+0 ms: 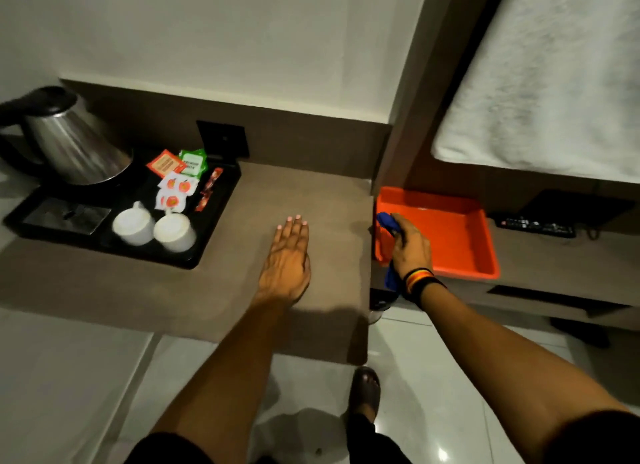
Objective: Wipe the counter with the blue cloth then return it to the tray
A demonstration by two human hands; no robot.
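Observation:
My right hand (410,245) is shut on the blue cloth (387,221) at the left rim of the orange tray (460,235). Part of the cloth pokes out above my fingers and another part hangs below my wrist, outside the tray's near-left corner. The tray sits on a lower shelf right of the brown counter (329,200). My left hand (287,259) lies flat, palm down, fingers together, on the counter's right half. It holds nothing.
A black tray (214,221) on the counter's left carries a steel kettle (72,145), two upturned white cups (154,226) and sachets (176,183). A remote (535,226) lies right of the orange tray. White bedding (554,82) hangs above it.

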